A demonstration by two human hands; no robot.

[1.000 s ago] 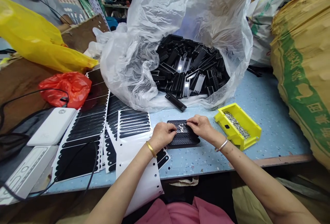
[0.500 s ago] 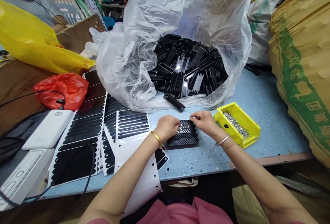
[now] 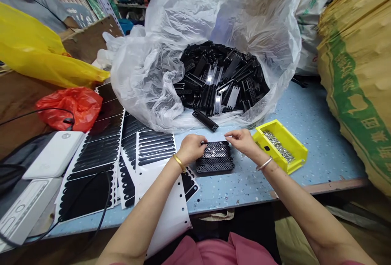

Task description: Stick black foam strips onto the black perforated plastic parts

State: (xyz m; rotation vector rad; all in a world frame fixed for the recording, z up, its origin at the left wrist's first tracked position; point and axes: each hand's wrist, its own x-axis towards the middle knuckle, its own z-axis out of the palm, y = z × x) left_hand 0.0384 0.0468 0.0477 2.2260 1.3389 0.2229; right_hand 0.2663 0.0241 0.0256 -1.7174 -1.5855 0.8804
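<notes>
A row of black perforated plastic strips (image 3: 215, 163) lies side by side on the blue table (image 3: 308, 122), with small silvery bits on the far strips. My left hand (image 3: 191, 147) rests at their left end, fingers curled and pinched at the far strip. My right hand (image 3: 242, 140) hovers at the far right end, thumb and finger pinched together; what they hold is too small to make out. A yellow tray (image 3: 285, 160) of small metal pieces sits just right of my right hand.
A big clear plastic bag (image 3: 146, 77) of black strips stands behind, one loose strip (image 3: 205, 121) at its mouth. Sheets of black stickers (image 3: 100, 155) lie to the left, beside a red bag (image 3: 70, 107), white devices (image 3: 53, 155) and cables. A large woven sack (image 3: 357, 65) fills the right.
Both hands have shifted from the middle of the strips to the far strip's ends. The right hand has lifted slightly off the strips. The view has tilted a little.
</notes>
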